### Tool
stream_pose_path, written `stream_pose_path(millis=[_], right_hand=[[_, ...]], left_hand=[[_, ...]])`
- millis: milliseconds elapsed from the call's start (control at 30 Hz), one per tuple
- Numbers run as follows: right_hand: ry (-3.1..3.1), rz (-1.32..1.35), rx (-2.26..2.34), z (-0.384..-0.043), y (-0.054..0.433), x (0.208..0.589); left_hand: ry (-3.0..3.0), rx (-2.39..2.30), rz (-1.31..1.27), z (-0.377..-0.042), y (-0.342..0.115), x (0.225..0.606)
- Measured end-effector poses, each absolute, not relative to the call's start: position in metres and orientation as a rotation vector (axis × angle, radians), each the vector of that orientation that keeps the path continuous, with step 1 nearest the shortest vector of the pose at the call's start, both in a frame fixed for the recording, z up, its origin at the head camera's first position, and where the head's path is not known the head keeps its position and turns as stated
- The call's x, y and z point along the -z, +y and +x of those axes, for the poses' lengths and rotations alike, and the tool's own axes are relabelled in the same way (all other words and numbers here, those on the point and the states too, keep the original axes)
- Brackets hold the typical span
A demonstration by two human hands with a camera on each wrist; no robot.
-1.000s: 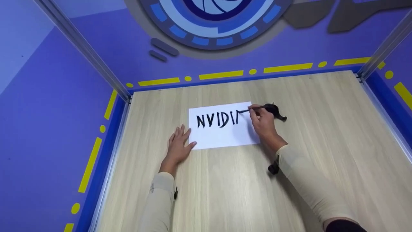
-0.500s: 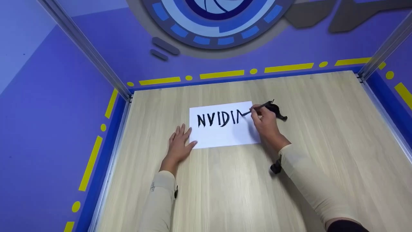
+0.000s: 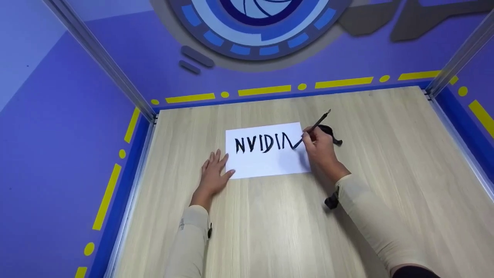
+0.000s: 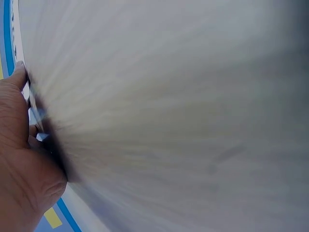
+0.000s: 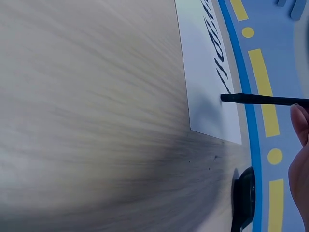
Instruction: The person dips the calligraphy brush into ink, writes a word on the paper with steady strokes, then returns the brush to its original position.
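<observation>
A white sheet of paper [image 3: 266,165] lies on the wooden table, with black brush letters [image 3: 251,143] reading "NVIDI" and two strokes meeting at a peak after them. My right hand [image 3: 321,148] pinches a dark, thin writing brush [image 3: 318,121]. The brush tip is at the lower end of the last stroke, and its looped tail end points up and away. In the right wrist view the dark tip [image 5: 226,97] shows right at the paper. My left hand [image 3: 214,177] rests flat with fingers spread, thumb and fingertips at the sheet's left edge.
Behind the right hand sits a small black dish with a curved handle [image 5: 244,197], partly hidden in the head view. Blue-purple panels [image 3: 127,58] with yellow marks wall the table at the back and both sides. Metal posts [image 3: 104,61] stand at the back corners.
My right hand has drawn the brush tip down and right, adding a slanting stroke to the last letter. The brush now stands more upright. My left hand has stayed in place.
</observation>
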State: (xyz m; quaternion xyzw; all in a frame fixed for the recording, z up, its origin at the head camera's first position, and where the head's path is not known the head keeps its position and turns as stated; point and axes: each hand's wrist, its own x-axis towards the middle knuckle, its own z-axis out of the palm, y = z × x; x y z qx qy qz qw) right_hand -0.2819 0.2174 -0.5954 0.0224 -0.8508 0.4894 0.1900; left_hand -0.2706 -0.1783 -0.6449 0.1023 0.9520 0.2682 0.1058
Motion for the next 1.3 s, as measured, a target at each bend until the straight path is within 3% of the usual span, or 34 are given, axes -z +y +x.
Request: stream_pose_path(millis=[1300], right_hand=[[-2.333,0.129,-1.329,-0.28,0.205,0.605]], left_hand=[[2.783,-0.842,0.305,-0.269,-0.18,0.644]])
